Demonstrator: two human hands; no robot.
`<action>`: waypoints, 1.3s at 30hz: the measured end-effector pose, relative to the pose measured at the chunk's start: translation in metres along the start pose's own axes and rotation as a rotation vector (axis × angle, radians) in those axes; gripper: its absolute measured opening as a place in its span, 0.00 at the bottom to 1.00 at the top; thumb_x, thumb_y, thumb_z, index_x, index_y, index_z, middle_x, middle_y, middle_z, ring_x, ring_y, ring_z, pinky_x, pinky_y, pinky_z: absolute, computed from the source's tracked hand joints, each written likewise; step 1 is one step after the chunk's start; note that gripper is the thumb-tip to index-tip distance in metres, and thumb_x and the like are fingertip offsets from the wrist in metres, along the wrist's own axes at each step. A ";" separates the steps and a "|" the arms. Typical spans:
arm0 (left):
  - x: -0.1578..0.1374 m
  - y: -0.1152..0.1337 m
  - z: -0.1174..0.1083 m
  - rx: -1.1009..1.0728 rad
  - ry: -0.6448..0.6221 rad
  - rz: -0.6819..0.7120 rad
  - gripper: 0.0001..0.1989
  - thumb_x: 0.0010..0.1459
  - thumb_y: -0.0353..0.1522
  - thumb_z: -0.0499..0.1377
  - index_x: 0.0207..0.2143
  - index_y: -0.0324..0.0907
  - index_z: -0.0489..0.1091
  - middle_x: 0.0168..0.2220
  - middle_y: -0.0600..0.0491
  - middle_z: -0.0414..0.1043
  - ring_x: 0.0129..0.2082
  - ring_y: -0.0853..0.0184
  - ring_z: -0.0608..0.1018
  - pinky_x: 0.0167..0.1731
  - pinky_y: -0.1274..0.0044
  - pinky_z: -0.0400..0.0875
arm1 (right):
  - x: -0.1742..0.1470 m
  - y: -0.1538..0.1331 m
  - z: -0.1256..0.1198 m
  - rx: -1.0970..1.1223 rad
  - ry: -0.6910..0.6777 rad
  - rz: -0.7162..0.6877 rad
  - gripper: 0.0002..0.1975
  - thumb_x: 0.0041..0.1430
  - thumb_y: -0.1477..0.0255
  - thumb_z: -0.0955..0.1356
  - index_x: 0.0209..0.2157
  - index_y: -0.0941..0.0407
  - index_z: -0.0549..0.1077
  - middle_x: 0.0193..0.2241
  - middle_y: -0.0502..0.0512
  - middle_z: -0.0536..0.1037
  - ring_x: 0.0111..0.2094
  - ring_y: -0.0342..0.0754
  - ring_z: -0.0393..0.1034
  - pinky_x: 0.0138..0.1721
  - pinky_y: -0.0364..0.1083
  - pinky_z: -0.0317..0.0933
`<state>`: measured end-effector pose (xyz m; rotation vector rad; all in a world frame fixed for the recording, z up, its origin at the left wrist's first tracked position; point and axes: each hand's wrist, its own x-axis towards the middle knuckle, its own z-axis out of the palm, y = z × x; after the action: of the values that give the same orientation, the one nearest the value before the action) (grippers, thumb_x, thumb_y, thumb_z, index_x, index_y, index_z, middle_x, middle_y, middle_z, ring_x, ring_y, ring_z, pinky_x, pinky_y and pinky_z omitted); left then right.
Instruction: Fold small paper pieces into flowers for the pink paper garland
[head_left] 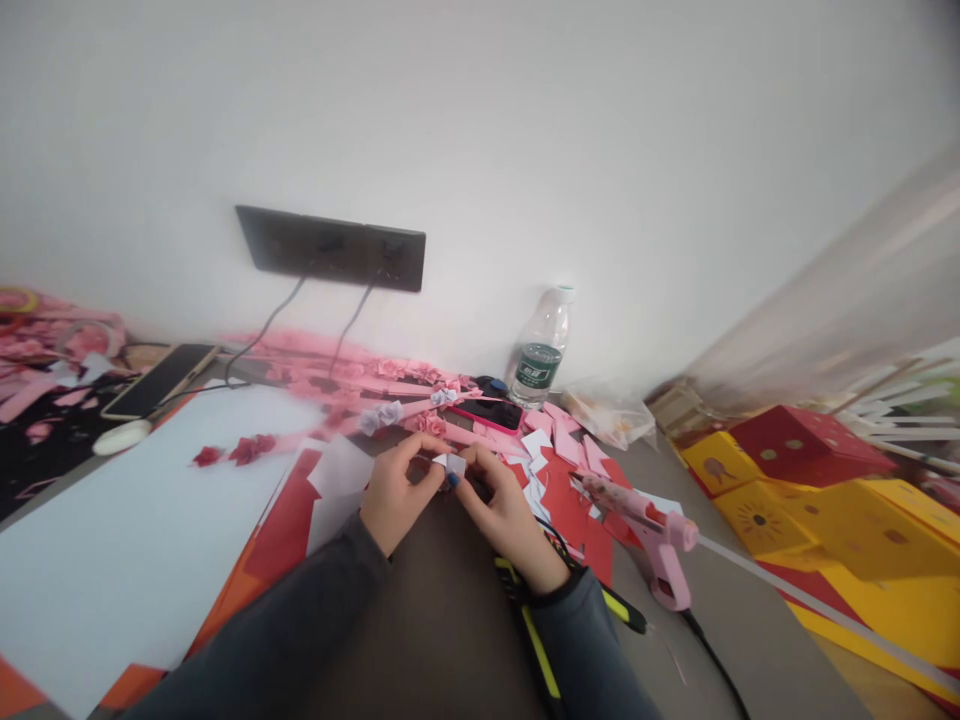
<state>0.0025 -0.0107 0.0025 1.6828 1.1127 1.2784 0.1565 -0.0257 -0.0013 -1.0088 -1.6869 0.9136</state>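
Note:
Between my two hands is a small folded piece of white paper (454, 464), pinched at both sides. My left hand (401, 490) grips its left edge with thumb and forefinger. On the other side, my right hand (510, 510) has its fingers closed on the right edge; a dark blue nail shows on the thumb. Just beyond the hands lie pink paper strips bearing pink and white paper flowers (381, 415). Scissors with black and yellow-green handles (536, 640) lie partly hidden under my right forearm.
A pink glue gun (652, 530) with a cord rests at the right, near red paper scraps (559, 495). A water bottle (540, 350) stands by the wall. White sheets (135, 510) cover the left side, below a phone (161, 380). Yellow and red paper boxes (795, 490) sit far right.

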 end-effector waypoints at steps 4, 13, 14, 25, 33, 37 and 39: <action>0.001 0.003 0.000 -0.227 -0.037 -0.093 0.08 0.55 0.28 0.57 0.38 0.40 0.72 0.37 0.50 0.75 0.34 0.67 0.78 0.35 0.78 0.75 | 0.000 0.004 0.000 0.044 0.070 0.037 0.06 0.64 0.68 0.63 0.33 0.54 0.64 0.25 0.47 0.64 0.26 0.44 0.61 0.28 0.44 0.56; 0.006 -0.003 0.001 -0.584 -0.114 -0.370 0.16 0.51 0.42 0.66 0.31 0.37 0.73 0.26 0.54 0.72 0.24 0.71 0.74 0.27 0.79 0.72 | 0.002 0.004 -0.002 0.134 0.076 0.043 0.12 0.64 0.61 0.65 0.33 0.55 0.67 0.25 0.49 0.69 0.25 0.43 0.63 0.26 0.43 0.56; 0.006 -0.004 0.001 -0.582 -0.113 -0.363 0.16 0.51 0.42 0.67 0.30 0.37 0.73 0.26 0.54 0.72 0.24 0.72 0.74 0.27 0.79 0.72 | 0.002 0.004 -0.002 0.146 0.069 0.045 0.12 0.64 0.61 0.65 0.32 0.55 0.66 0.24 0.49 0.69 0.24 0.43 0.63 0.26 0.43 0.57; 0.007 -0.004 0.000 -0.568 -0.109 -0.376 0.16 0.49 0.41 0.69 0.28 0.36 0.75 0.24 0.53 0.74 0.24 0.71 0.75 0.27 0.79 0.72 | 0.004 -0.003 -0.004 0.171 0.076 0.084 0.16 0.62 0.57 0.67 0.30 0.55 0.67 0.22 0.48 0.71 0.23 0.43 0.65 0.25 0.42 0.59; 0.009 0.002 -0.005 -0.468 -0.116 -0.347 0.14 0.49 0.39 0.69 0.28 0.36 0.77 0.23 0.52 0.76 0.23 0.70 0.75 0.26 0.78 0.73 | 0.005 -0.003 -0.005 0.196 0.100 0.109 0.17 0.61 0.55 0.67 0.29 0.55 0.67 0.20 0.47 0.70 0.20 0.42 0.62 0.22 0.41 0.57; 0.009 0.002 -0.007 -0.422 -0.135 -0.343 0.13 0.48 0.39 0.69 0.28 0.36 0.78 0.23 0.50 0.77 0.23 0.68 0.77 0.27 0.77 0.74 | 0.005 -0.002 -0.005 0.229 0.119 0.115 0.19 0.59 0.54 0.67 0.28 0.55 0.66 0.18 0.46 0.68 0.19 0.41 0.61 0.21 0.41 0.55; 0.009 0.002 -0.007 -0.410 -0.137 -0.339 0.13 0.48 0.39 0.69 0.27 0.36 0.78 0.23 0.50 0.77 0.23 0.68 0.77 0.27 0.77 0.74 | 0.005 -0.002 -0.005 0.234 0.115 0.122 0.18 0.59 0.54 0.68 0.28 0.55 0.66 0.18 0.46 0.68 0.19 0.41 0.60 0.21 0.41 0.55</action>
<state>-0.0030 -0.0027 0.0085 1.1993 0.9302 1.0687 0.1593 -0.0210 0.0032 -0.9928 -1.3984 1.0841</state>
